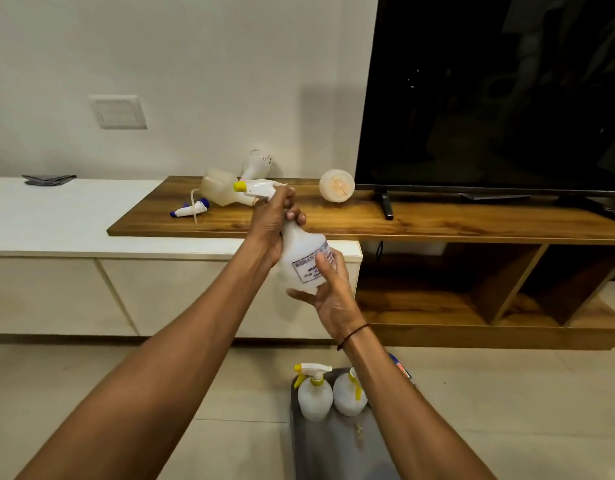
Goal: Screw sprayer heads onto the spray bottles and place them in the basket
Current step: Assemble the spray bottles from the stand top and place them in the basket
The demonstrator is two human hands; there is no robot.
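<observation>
Before a low wooden TV shelf (368, 223), a person's left hand (269, 230) clamps the sprayer head (255, 188) on a tilted bottle (304, 261) while the right hand (330, 289), fingers curled, cups its base; cross-threading risks leaks once it reaches the floor basket (333, 452).

At frame centre your left hand (269, 230) grips the neck of a bottle (304, 261), with its sprayer head (255, 188) at the top; your right hand (330, 292) holds the bottle's base from below. Behind the hands, a shelf (368, 223) runs across to the right edge. On it, left of centre, lie two bottles (223, 190) and, at their left, a loose sprayer (190, 210); a third bottle (337, 185) lies just right of centre. A TV (489, 91) stands on the shelf at upper right. A cabinet (56, 216) sits at left, a cloth (49, 179) on its far corner. At bottom centre, a basket (328, 445) on the floor holds two bottles (314, 396) side by side.
</observation>
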